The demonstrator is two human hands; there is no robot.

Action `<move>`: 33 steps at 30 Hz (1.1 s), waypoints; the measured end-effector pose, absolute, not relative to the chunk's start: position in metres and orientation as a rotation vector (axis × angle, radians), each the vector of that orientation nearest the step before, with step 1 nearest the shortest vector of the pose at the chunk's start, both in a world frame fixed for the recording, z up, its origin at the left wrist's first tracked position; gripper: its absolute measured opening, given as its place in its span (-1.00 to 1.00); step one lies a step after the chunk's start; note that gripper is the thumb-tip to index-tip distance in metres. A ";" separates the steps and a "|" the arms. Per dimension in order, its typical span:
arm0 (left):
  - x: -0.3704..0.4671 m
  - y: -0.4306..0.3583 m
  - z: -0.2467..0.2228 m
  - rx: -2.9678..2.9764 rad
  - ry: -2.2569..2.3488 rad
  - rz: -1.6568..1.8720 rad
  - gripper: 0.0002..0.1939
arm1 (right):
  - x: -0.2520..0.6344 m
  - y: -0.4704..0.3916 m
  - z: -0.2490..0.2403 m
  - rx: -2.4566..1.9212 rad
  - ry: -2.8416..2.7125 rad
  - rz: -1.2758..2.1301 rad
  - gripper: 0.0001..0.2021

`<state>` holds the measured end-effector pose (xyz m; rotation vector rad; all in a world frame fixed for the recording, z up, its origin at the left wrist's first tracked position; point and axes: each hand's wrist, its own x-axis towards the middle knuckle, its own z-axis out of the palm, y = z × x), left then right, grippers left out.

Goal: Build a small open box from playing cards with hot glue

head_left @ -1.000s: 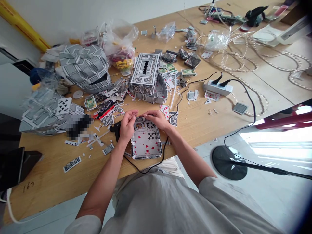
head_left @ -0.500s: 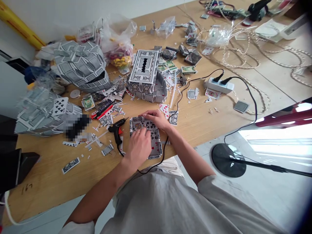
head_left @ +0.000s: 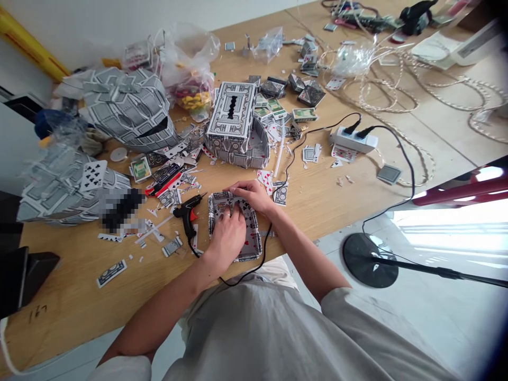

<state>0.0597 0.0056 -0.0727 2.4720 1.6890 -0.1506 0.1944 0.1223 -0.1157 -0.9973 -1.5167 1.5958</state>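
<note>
A shallow open tray made of playing cards lies on the table in front of me, faces showing on its inner floor. My left hand reaches into it, fingers stretched out and apart, tips pressing toward the floor near the far wall. My right hand bends round the tray's far right corner and grips the far wall; some of its fingertips are hidden. Just left of the tray stands a black glue gun with a red trigger, its cord running round the tray's near side.
Behind the tray is a card-covered box. Larger woven card pieces stand at the left, beside a red-handled cutter. A power strip feeds black cords at the right. Card scraps litter the table.
The fingers of my left hand have straightened from a curl and press deeper into the tray. My right hand stays at the far corner. The view has shifted slightly.
</note>
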 end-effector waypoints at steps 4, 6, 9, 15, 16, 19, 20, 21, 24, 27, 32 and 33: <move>0.061 0.006 -0.069 2.453 1.717 -0.165 -0.44 | 0.195 0.122 -0.114 -0.991 -1.527 1.621 -0.62; 0.061 0.006 -0.070 2.479 1.708 -0.186 -0.44 | 0.195 0.122 -0.114 -0.989 -1.521 1.627 -0.62; 0.061 0.006 -0.072 2.512 1.701 -0.179 -0.42 | 0.194 0.121 -0.114 -0.994 -1.517 1.617 -0.63; 0.057 0.004 -0.082 2.514 1.741 -0.020 -0.46 | 0.193 0.121 -0.116 -1.027 -1.519 1.593 -0.62; 0.056 0.004 -0.084 2.518 1.752 -0.003 -0.48 | 0.192 0.121 -0.116 -1.023 -1.516 1.591 -0.62; 0.055 0.003 -0.087 2.540 1.760 0.017 -0.49 | 0.191 0.121 -0.115 -1.024 -1.513 1.578 -0.62; 0.055 0.003 -0.089 2.547 1.761 0.023 -0.47 | 0.191 0.120 -0.115 -1.028 -1.513 1.575 -0.63; 0.055 0.003 -0.090 2.554 1.761 0.025 -0.46 | 0.191 0.120 -0.115 -1.032 -1.512 1.576 -0.63; 0.054 0.004 -0.091 2.574 1.752 0.012 -0.46 | 0.190 0.120 -0.115 -1.031 -1.502 1.591 -0.63; 0.054 0.005 -0.089 2.546 1.745 0.025 -0.46 | 0.191 0.120 -0.115 -1.032 -1.500 1.588 -0.62; 0.052 0.009 -0.080 2.471 1.727 0.025 -0.57 | 0.191 0.120 -0.113 -1.045 -1.521 1.585 -0.61; 0.051 0.009 -0.077 2.462 1.723 0.025 -0.60 | 0.190 0.120 -0.112 -1.046 -1.521 1.588 -0.62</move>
